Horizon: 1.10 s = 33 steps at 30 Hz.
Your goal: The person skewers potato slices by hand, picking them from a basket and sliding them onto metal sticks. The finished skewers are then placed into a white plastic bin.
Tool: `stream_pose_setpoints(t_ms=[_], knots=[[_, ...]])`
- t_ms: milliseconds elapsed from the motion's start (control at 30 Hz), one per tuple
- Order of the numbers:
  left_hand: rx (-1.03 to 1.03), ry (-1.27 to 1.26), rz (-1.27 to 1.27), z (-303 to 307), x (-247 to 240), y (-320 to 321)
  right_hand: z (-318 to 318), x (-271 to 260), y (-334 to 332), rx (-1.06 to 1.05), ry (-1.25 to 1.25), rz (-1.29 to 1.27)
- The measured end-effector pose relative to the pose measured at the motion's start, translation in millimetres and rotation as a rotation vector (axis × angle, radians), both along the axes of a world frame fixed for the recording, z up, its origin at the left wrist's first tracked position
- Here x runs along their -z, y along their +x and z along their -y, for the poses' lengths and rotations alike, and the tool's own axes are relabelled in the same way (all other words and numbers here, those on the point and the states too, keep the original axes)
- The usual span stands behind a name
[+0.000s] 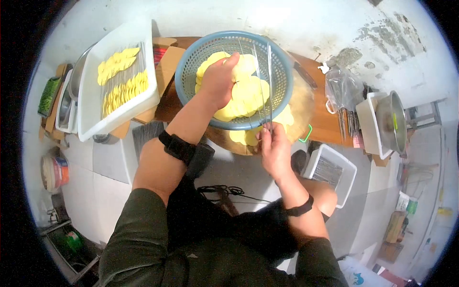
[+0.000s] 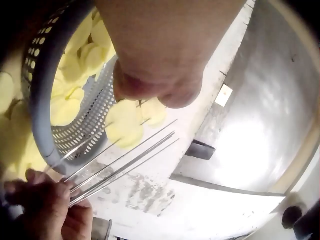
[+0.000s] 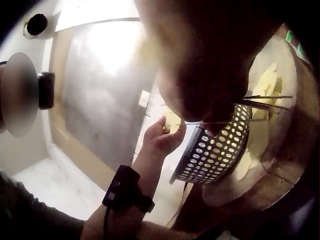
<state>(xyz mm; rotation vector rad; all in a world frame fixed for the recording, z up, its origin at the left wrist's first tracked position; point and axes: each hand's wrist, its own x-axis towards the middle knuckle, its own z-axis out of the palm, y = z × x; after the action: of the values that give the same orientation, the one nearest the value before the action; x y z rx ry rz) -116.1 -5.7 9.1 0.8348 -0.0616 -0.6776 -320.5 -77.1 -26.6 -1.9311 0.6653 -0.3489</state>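
A blue-grey perforated basket (image 1: 181, 79) holds a heap of thin yellow potato slices (image 1: 251, 95). Above the heap, my left hand (image 1: 219, 82) pinches potato slices, and the left wrist view shows a slice (image 2: 122, 127) with a skewer running through it. My right hand (image 1: 276, 149), at the basket's near rim, grips several thin metal skewers (image 1: 270, 81) by their lower ends. These fan out across the basket towards the left hand. In the left wrist view the right hand's fingers (image 2: 60, 197) bunch round the skewers. Part of the left hand's grip is hidden behind its palm.
A white tray (image 1: 86, 117) of skewered slices stands at the left. Under the basket, a round wooden board (image 1: 303, 105) carries loose slices, with a knife (image 1: 304, 75) beside it. Bagged skewers (image 1: 351, 122) lie at the right; a white bin (image 1: 351, 174) of skewers stands lower.
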Motion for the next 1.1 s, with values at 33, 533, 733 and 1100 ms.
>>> stream_pose_setpoints(t_ms=[33, 533, 733, 1100], knots=[[0.007, 0.005, 0.001, -2, -2, 4, 3, -2, -1, 0.015, -0.044, 0.039], [0.484, 1.602, 1.207, -45, 20, 69, 137, 80, 5, 0.38, -0.23, -0.121], [0.809, 1.818, 1.296, -35, 30, 48, 124, 47, -2, 0.281, -0.327, -0.104], [0.601, 1.594, 1.27, -34, 29, 70, 107, 3, -34, 0.249, 0.035, 0.102]])
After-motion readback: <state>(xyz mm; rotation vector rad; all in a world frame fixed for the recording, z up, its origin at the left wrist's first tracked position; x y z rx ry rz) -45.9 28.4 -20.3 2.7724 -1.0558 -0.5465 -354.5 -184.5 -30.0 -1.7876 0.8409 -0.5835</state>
